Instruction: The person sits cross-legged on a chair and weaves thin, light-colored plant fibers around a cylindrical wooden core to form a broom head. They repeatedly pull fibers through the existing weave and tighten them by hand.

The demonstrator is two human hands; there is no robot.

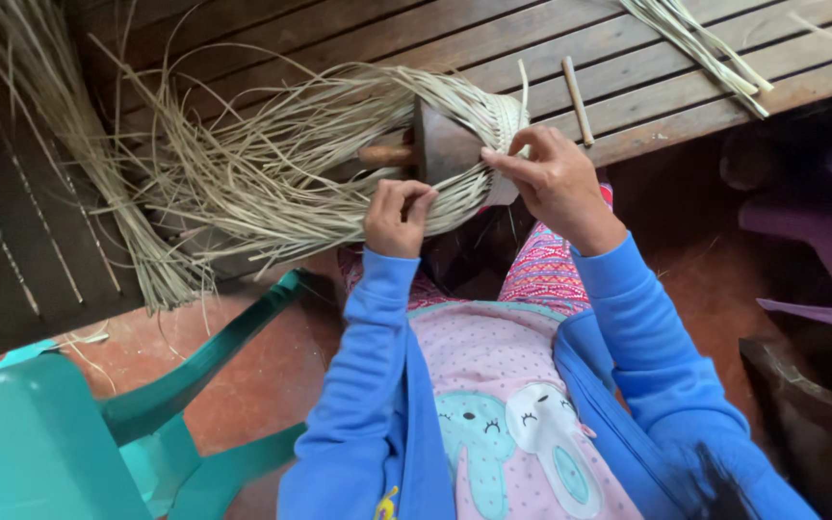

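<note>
Blue sleeves (368, 385) lead to hands: left (395, 218) and right (553, 178) pinching straw strands (272, 173) on wooden mould (443, 149).

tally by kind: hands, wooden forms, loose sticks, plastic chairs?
Hands: 2 (left hand, right hand)
Wooden form with woven straw: 1
Loose stick: 1
Plastic chairs: 2 (teal chair, purple chair)
Total: 6

Pale straw-coloured strands (272, 173) fan from a dark brown wooden form (445, 144) just above the fingers. Below the grip, bright blue sleeves (368, 385), a pink dotted shirt (503, 404) and zigzag-patterned pink cloth (546, 274). Teal chair (69, 443) beside.
</note>
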